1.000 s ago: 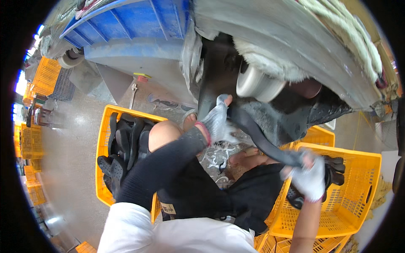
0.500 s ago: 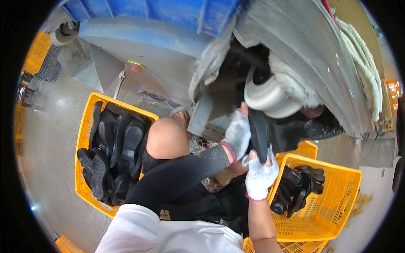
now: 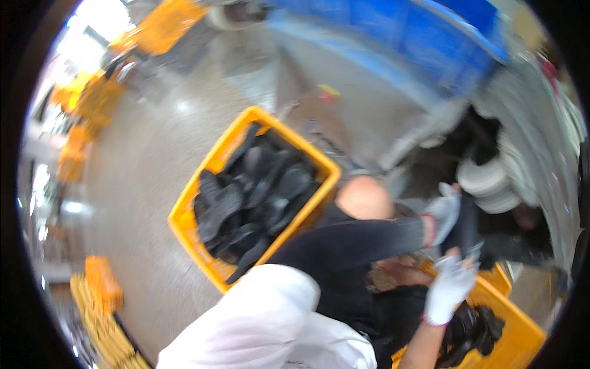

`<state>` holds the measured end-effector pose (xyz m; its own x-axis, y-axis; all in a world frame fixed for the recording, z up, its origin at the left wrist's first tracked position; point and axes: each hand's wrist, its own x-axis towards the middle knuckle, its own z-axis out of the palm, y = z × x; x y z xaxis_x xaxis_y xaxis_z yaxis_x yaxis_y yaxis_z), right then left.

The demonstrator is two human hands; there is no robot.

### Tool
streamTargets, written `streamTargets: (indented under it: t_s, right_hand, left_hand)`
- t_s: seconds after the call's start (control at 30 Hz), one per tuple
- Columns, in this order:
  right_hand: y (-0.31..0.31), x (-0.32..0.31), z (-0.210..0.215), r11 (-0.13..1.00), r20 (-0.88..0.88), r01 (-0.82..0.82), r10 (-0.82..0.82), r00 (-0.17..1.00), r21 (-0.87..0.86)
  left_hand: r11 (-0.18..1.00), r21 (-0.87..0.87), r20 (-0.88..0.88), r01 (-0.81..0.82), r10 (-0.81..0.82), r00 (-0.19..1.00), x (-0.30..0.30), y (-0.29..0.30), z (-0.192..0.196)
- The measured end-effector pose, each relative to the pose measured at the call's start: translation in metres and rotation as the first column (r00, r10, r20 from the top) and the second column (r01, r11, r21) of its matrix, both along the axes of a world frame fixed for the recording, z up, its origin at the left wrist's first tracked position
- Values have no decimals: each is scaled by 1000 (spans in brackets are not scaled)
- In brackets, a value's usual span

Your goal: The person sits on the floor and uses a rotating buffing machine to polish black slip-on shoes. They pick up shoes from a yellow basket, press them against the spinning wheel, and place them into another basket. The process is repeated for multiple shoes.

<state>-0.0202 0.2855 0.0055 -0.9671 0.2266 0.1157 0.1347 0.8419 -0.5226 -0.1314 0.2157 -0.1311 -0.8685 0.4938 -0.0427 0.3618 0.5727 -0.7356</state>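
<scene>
My left hand (image 3: 445, 209), in a white fingerless glove with a red cuff, grips the upper end of a black shoe sole (image 3: 464, 226). Lower down, my right hand (image 3: 452, 288), gloved the same way, holds the sole's near end. Close beyond the sole is a white buffing wheel (image 3: 485, 181); motion blur hides whether they touch. To my left, black shoe soles (image 3: 258, 190) fill a yellow crate (image 3: 211, 165). More black footwear pieces (image 3: 476, 332) lie in a second yellow crate (image 3: 519, 329) by my right forearm.
A blue bin (image 3: 399, 34) stands above a grey machine panel (image 3: 375, 98). Plastic sheeting (image 3: 544, 135) hangs around the wheel on the right. Orange crates (image 3: 101, 286) and stacked yellow ones (image 3: 98, 326) stand along the far left. My bent knee (image 3: 365, 198) is beside the left crate.
My view has swung left, so the whole scene sits further right and is blurred. Both hands still hold the sole beside the wheel.
</scene>
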Motion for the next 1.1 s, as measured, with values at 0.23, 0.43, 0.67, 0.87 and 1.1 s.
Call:
streamTargets:
  t_s: [0.23,0.43,0.67,0.87,1.1]
  right_hand:
    - [-11,-110,-63,618,8,61,-88,996,-784]
    - [-8,-68,-29,859,140,-104,198,970,-501]
    - [-5,-21,14,822,92,-216,308,947,-527]
    - [6,-45,-4,796,-105,-299,288,952,-526]
    - [-17,-99,-26,753,16,-65,101,995,-654]
  left_hand:
    - [-99,642,725,-760,-246,644,-31,6,-11]
    - [-495,-591,2,-637,-791,612,-25,1,-27]
    - [-363,-568,-154,-738,-835,529,-48,-15,4]
    - [-498,-592,10,-634,-791,611,-28,-30,38]
    - [-704,-497,345,-507,-697,629,-42,-16,1]
